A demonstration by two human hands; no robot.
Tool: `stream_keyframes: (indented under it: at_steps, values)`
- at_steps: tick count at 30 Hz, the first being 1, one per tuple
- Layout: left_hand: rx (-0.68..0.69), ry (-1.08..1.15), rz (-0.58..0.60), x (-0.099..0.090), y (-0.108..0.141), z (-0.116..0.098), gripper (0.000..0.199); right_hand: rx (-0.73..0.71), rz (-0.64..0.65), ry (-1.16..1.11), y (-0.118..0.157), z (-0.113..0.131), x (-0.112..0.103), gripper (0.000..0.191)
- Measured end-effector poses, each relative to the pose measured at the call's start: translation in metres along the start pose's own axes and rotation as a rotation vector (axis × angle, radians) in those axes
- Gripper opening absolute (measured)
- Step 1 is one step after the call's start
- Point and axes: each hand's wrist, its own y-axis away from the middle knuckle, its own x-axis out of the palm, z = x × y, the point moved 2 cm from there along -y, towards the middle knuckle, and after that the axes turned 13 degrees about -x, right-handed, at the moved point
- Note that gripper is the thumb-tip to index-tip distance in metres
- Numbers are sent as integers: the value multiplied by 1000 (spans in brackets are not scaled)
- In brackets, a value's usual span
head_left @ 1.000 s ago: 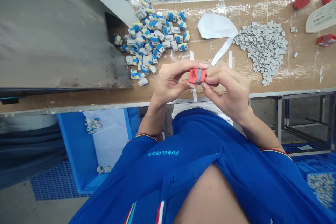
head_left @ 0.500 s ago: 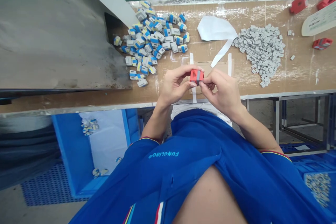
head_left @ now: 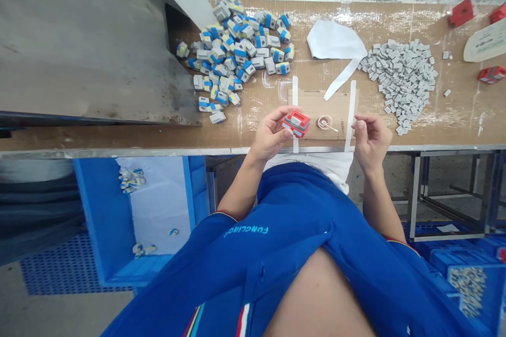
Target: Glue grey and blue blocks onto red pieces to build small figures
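My left hand (head_left: 271, 134) holds a red plastic block with grey inserts (head_left: 295, 123), its fingers curled around the block above the front of the bench. My right hand (head_left: 370, 139) is apart from the block, its fingertips curled together with nothing visible in them. It is nearest a white tape strip (head_left: 350, 116) on the bench. Between my hands, a small copper ring (head_left: 324, 122) with a thin pin or wire across it lies on a cardboard pad (head_left: 316, 108).
A heap of blue-and-white blocks (head_left: 233, 52) lies left of the pad, and a heap of small grey pieces (head_left: 399, 81) lies right. White paper (head_left: 334, 39) sits behind the pad. Red parts (head_left: 461, 12) lie far right. A blue crate (head_left: 158, 205) stands below the bench's left side.
My right hand has let go of the red block and moved right. The block stays in my left hand, and the copper ring now shows on the cardboard.
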Motion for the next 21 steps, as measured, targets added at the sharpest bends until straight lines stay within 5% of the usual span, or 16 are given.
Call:
stream_keyframes:
  at_steps: [7,12,21]
  values:
    - [-33,-88,-27,-2,1,42,51,14,257,-27,30,-14,18,41]
    - [-47,-253,-30,6,9,58,55,-96,198,14,23,-6,26,20]
    - [24,-338,-70,6,1,61,56,-142,150,97,11,-2,21,18]
